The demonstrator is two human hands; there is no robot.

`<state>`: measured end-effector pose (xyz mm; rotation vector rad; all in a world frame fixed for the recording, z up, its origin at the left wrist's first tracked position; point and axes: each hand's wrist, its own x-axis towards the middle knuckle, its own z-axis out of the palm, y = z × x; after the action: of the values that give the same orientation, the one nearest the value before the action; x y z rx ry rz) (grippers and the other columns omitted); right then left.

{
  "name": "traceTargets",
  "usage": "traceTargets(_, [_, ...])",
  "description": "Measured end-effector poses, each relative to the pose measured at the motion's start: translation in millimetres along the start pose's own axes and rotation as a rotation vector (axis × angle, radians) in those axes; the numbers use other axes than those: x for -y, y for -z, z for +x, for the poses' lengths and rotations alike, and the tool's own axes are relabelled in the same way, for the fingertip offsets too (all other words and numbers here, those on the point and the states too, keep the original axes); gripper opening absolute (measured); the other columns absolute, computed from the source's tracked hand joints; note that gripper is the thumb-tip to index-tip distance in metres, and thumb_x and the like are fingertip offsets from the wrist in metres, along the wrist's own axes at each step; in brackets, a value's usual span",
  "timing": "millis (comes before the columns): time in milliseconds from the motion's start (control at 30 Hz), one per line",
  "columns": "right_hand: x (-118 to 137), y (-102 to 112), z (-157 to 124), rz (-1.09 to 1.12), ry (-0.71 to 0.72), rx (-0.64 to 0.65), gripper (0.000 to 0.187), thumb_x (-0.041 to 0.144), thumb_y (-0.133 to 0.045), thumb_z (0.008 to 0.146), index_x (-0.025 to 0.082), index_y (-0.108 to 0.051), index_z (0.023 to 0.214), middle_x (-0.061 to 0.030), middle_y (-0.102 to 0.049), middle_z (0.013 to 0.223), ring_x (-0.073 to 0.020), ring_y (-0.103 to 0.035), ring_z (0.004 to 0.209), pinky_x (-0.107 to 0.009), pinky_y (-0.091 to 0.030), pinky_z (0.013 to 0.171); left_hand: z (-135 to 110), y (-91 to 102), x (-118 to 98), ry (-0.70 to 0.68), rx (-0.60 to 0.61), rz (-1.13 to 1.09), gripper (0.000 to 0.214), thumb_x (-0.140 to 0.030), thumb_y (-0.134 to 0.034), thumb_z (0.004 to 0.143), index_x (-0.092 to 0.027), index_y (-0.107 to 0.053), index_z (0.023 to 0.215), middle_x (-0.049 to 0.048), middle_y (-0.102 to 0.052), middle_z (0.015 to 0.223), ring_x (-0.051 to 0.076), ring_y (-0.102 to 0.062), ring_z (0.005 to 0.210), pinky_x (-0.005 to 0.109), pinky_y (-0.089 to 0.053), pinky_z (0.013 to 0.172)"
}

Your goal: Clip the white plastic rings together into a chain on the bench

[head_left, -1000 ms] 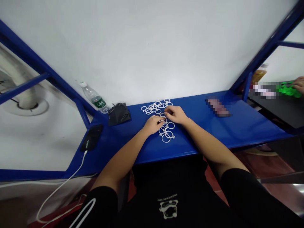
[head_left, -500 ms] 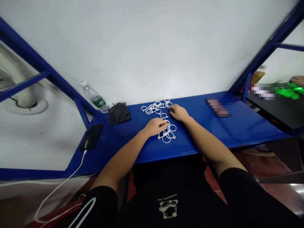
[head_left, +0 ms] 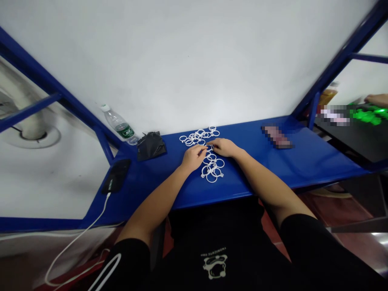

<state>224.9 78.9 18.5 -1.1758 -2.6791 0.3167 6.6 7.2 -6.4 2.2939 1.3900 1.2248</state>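
Several white plastic rings (head_left: 197,136) lie loose at the back of the blue table (head_left: 273,165). A linked cluster of white rings (head_left: 213,169) sits nearer me. My left hand (head_left: 193,157) rests on the table with its fingers pinched on a ring at the top of that cluster. My right hand (head_left: 223,147) meets it from the right, fingers pinched on the same spot between the loose pile and the cluster. Exactly which ring each hand holds is too small to tell.
A water bottle (head_left: 119,125) and a crumpled black bag (head_left: 150,145) stand at the back left. A black phone (head_left: 117,176) with a white cable lies at the left edge. A blurred object (head_left: 276,136) lies to the right. Another person's hand (head_left: 376,99) shows far right.
My right hand reached back to the loose pile, then came forward again to meet my left hand. My left hand shifted slightly toward the pile.
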Motion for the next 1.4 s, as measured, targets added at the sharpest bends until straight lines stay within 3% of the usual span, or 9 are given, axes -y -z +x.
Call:
traceTargets(133, [-0.7, -6.2, 1.6, -0.011, 0.099, 0.011, 0.034, 0.022, -0.059, 0.099, 0.023, -0.078, 0.127, -0.0093, -0.075, 0.116, -0.0215, -0.069, 0.098, -0.028, -0.047, 0.081, 1.4, -1.0, 4.6, 0.086, 0.100, 0.018, 0.020, -0.019, -0.064, 0.100, -0.022, -0.078, 0.114, 0.0053, -0.077, 0.113, 0.016, -0.072, 0.090, 0.030, -0.057, 0.087])
traceTargets(233, [-3.6, -10.0, 2.7, 0.027, 0.121, 0.001, 0.025, 0.025, -0.062, 0.099, 0.021, -0.079, 0.117, -0.0087, -0.075, 0.110, -0.0200, -0.066, 0.094, -0.027, -0.044, 0.079, 1.2, -2.6, 5.7, 0.138, 0.217, 0.037, 0.019, -0.024, -0.067, 0.100, -0.023, -0.078, 0.115, 0.0051, -0.077, 0.116, 0.018, -0.072, 0.091, 0.031, -0.057, 0.089])
traceTargets(333, [-4.7, -12.1, 2.7, 0.069, 0.137, -0.020, 0.020, 0.025, -0.062, 0.100, 0.020, -0.078, 0.111, -0.0078, -0.074, 0.107, -0.0190, -0.065, 0.092, -0.027, -0.043, 0.078, 0.3, -3.0, 5.7, 0.160, 0.253, 0.045, 0.024, -0.026, -0.068, 0.099, -0.023, -0.076, 0.122, 0.0060, -0.077, 0.118, 0.019, -0.072, 0.092, 0.032, -0.057, 0.089])
traceTargets(567, [3.6, -14.0, 3.0, 0.184, 0.153, -0.097, 0.023, 0.027, -0.060, 0.102, 0.018, -0.074, 0.118, -0.0068, -0.075, 0.102, -0.0189, -0.065, 0.091, -0.027, -0.044, 0.080, 0.2, -2.3, 9.9, 0.179, 0.202, 0.033, 0.034, -0.021, -0.071, 0.095, -0.024, -0.070, 0.129, 0.0015, -0.076, 0.103, 0.017, -0.070, 0.085, 0.029, -0.054, 0.082])
traceTargets(667, [5.7, -12.3, 2.1, 0.222, 0.091, -0.140, 0.040, 0.022, -0.063, 0.096, 0.018, -0.070, 0.135, -0.0047, -0.076, 0.096, -0.0173, -0.065, 0.082, -0.026, -0.044, 0.076, 0.9, -3.7, 9.7, 0.193, 0.203, 0.059, 0.025, -0.023, -0.069, 0.096, -0.022, -0.074, 0.121, -0.0003, -0.075, 0.086, 0.016, -0.069, 0.078, 0.028, -0.054, 0.078])
traceTargets(800, [2.0, -10.2, 1.1, 0.240, -0.019, -0.224, 0.056, 0.017, -0.060, 0.092, 0.018, -0.065, 0.147, -0.0042, -0.079, 0.095, -0.0179, -0.068, 0.080, -0.027, -0.046, 0.077, 1.7, -4.6, 7.7, 0.202, 0.174, 0.077, 0.019, -0.023, -0.071, 0.096, -0.023, -0.079, 0.113, 0.0024, -0.079, 0.090, 0.018, -0.072, 0.080, 0.031, -0.056, 0.082])
traceTargets(967, [-7.8, -13.2, 4.3, 0.358, -0.052, -0.155, 0.045, 0.016, -0.060, 0.087, 0.017, -0.078, 0.128, -0.0030, -0.079, 0.092, -0.0162, -0.068, 0.077, -0.027, -0.050, 0.078, 0.7, -4.2, 8.3, 0.251, 0.148, 0.053, 0.017, -0.024, -0.075, 0.093, -0.025, -0.077, 0.110, 0.0015, -0.081, 0.093, 0.018, -0.074, 0.077, 0.030, -0.056, 0.077])
traceTargets(1167, [-15.9, -20.5, 8.2, 0.576, -0.051, -0.092, 0.036, 0.018, -0.054, 0.088, 0.017, -0.079, 0.113, 0.0010, -0.075, 0.075, -0.0137, -0.066, 0.066, -0.025, -0.051, 0.072, 0.0, -3.1, 7.2, 0.248, 0.084, 0.063, 0.011, -0.021, -0.072, 0.093, -0.024, -0.072, 0.103, -0.0003, -0.080, 0.093, 0.014, -0.069, 0.068, 0.026, -0.051, 0.069])
traceTargets(1400, [-16.6, -22.6, 8.6, 0.632, -0.018, -0.143, 0.024, 0.020, -0.055, 0.088, 0.018, -0.077, 0.097, -0.0010, -0.078, 0.082, -0.0158, -0.070, 0.076, -0.025, -0.053, 0.075, -0.9, -4.9, 7.0, 0.147, 0.063, 0.007, 0.018, -0.019, -0.065, 0.096, -0.022, -0.075, 0.111, 0.0019, -0.076, 0.098, 0.013, -0.069, 0.076, 0.025, -0.053, 0.075])
